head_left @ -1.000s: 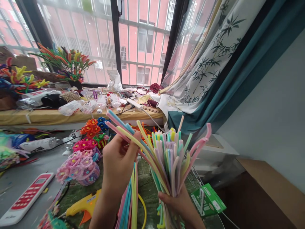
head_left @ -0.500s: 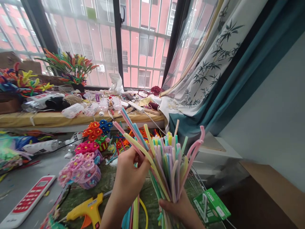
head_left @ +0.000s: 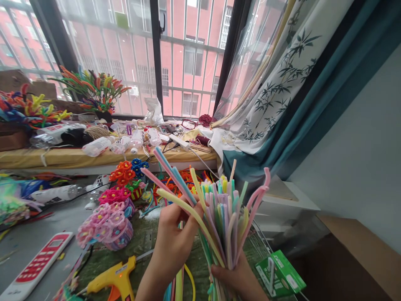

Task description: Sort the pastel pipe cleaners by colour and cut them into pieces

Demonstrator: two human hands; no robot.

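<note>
A thick bundle of pastel pipe cleaners (head_left: 230, 225) stands upright in my right hand (head_left: 236, 271), whose fingers wrap round its lower part. At the bundle's left side, my left hand (head_left: 178, 236) pinches a few pink, blue and yellow pipe cleaners that lean out to the left. Their lower ends still run into the bundle. More long pipe cleaners (head_left: 178, 280) lie on the table below my left wrist. A yellow glue gun (head_left: 117, 278) rests left of my left forearm.
Pink pipe-cleaner flowers in a pot (head_left: 108, 225) stand on the left, with orange flowers (head_left: 123, 171) behind. A white remote (head_left: 39, 265) lies at the front left, a green box (head_left: 280, 274) at the right. Plastic bottles (head_left: 97, 146) clutter the sill. An open cardboard box (head_left: 360, 246) sits far right.
The pinched pipe cleaners lean further left, away from the bundle. My left hand has shifted slightly right against the bundle; my right hand keeps its grip.
</note>
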